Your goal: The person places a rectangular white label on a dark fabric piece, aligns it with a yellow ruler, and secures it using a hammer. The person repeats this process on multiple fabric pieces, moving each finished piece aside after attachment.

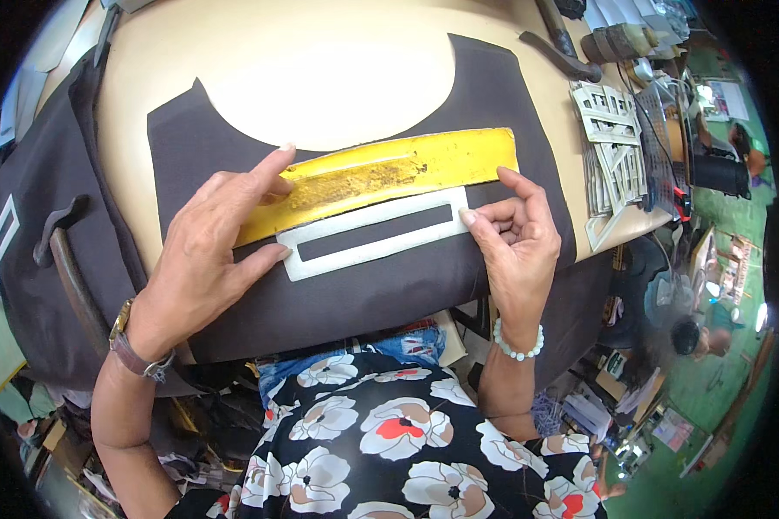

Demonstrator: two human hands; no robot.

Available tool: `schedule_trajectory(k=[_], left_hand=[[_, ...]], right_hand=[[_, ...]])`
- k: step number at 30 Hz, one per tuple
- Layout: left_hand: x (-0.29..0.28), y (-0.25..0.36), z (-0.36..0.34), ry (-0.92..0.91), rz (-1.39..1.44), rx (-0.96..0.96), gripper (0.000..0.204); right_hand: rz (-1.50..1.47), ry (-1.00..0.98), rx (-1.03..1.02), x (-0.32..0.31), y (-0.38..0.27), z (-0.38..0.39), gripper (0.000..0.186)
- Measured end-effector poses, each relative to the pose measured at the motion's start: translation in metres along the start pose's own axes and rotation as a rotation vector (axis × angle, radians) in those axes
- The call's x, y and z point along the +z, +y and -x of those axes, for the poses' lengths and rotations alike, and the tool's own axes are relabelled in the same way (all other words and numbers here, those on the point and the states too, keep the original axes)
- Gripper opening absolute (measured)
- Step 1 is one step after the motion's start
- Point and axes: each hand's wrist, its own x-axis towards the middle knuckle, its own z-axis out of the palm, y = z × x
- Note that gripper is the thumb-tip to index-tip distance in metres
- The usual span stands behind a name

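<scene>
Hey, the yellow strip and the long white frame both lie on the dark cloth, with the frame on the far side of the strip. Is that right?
Not quite: the head view shows the long white frame on the near side of the yellow strip. Both do lie on the dark cloth.

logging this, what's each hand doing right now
Left hand: open, thumb at left end of white slotted frame.
Right hand: half-open, thumb at its right end.
</scene>
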Motion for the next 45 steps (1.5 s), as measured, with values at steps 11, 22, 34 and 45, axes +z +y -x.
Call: schedule_trajectory(k=[11,22,34,45], left_hand=[[0.006,0.011,0.008,0.048,-0.313,0.235,0.038],[0.046,0.023,0.052,0.162,-0.723,0.202,0.039],[0.057,0.026,0.059,0.242,-0.581,0.035,0.038],[0.064,0.021,0.062,0.266,-0.599,0.030,0.037]], right_hand=[[0.856,-0.026,-0.570,0.007,-0.005,0.015,0.023],[0.553,0.096,-0.725,0.030,-0.008,0.015,0.032],[0.611,-0.271,-0.716,0.075,-0.018,0.051,0.053],[0.885,-0.030,-0.579,0.008,0.004,0.021,0.047]])
